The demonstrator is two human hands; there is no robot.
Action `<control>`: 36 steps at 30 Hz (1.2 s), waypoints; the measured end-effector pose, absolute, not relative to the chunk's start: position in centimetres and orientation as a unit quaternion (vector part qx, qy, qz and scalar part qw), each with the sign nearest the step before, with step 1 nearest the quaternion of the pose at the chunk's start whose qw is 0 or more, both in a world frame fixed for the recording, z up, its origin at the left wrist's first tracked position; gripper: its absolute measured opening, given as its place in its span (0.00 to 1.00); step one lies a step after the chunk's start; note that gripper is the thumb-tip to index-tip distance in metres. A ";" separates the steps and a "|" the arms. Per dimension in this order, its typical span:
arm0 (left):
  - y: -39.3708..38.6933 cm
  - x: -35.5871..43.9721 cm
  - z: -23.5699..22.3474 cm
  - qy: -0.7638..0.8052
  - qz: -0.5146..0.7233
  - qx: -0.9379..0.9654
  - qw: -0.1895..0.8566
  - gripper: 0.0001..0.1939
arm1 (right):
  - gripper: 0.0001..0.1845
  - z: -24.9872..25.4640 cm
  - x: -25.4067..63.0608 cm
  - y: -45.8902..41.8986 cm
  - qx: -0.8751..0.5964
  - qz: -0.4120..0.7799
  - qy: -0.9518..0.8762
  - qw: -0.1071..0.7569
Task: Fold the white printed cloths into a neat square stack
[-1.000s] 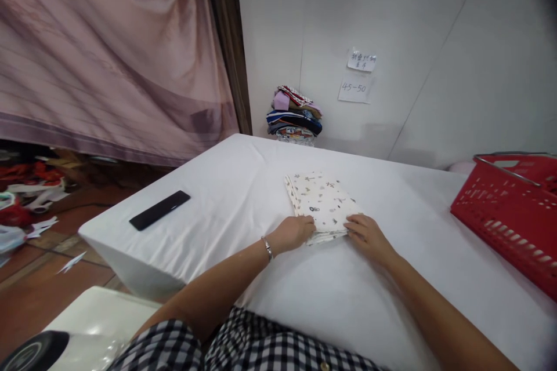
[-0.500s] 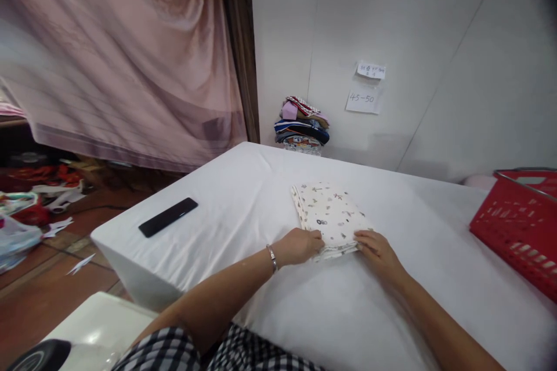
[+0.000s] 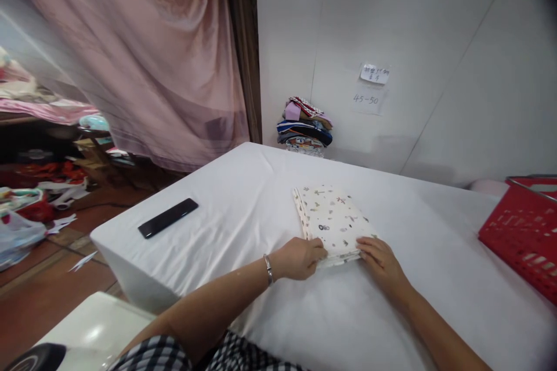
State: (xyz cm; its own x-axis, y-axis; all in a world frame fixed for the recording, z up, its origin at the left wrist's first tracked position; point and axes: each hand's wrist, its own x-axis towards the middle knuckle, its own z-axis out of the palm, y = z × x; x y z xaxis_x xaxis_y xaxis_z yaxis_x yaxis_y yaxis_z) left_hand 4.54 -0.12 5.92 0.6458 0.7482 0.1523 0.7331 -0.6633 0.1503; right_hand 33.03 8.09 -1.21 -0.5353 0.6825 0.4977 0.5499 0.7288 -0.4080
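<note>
A folded cream cloth with small printed figures [image 3: 333, 221] lies on the white-covered table [image 3: 243, 203]. My left hand [image 3: 300, 257], with a bracelet at the wrist, grips the cloth's near left corner with curled fingers. My right hand [image 3: 380, 256] holds the near right corner, fingers resting on top of the fold and thumb at its edge. Both hands sit at the cloth's near edge.
A black phone [image 3: 167, 218] lies near the table's left edge. A red plastic basket [image 3: 522, 232] stands at the right. A stack of folded clothes [image 3: 304, 126] sits by the wall behind the table. A pink curtain [image 3: 143, 58] hangs left, clutter on the floor.
The view has shifted a little; my hands stay on the cloth's near edge and the folded cloth looks squared up and flatter.
</note>
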 end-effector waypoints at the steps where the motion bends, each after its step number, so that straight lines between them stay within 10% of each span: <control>1: -0.1 4.5 5.9 0.415 0.104 0.903 0.048 0.11 | 0.13 -1.3 33.0 8.1 -0.355 0.100 -0.868 0.332; 21: -0.9 4.4 3.7 0.436 0.080 0.892 -0.084 0.09 | 0.13 -0.7 32.4 6.4 -0.320 0.019 -0.901 0.293; 36: -2.8 5.4 3.8 0.525 0.111 0.844 -0.012 0.13 | 0.18 2.1 32.7 9.8 -0.525 0.187 -0.772 0.307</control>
